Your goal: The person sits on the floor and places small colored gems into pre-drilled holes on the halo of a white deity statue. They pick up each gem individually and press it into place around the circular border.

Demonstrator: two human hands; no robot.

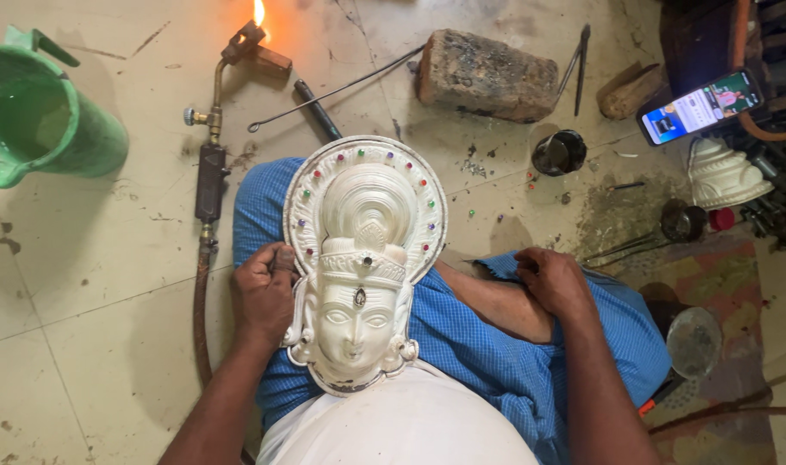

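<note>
The mask (363,258), a white crowned face with coloured stones set round its halo, lies face-up on the person's lap, resting on the blue cloth (496,344). The left hand (264,293) is closed on the mask's left edge, just below the halo, fingers curled round the rim and gripping it. The right hand (552,280) rests right of the mask on the knee, fingers bent loosely down; it seems to hold nothing, though a small stone pinched under the fingertips could not be ruled out from this angle.

Above the mask on the floor (108,258) a lit torch (216,112) burns, its hose running down past the mask's left side. A brick (487,73) and a small dark cup (558,152) lie above and to the right, with loose stones scattered between. A green jug (40,108) stands far upper left, a phone (701,105) far upper right.

The work looks to be at the stone-setting stage, the mask steadied for it. The next move calls for a firm left grip and a fine pinch from the right hand.
</note>
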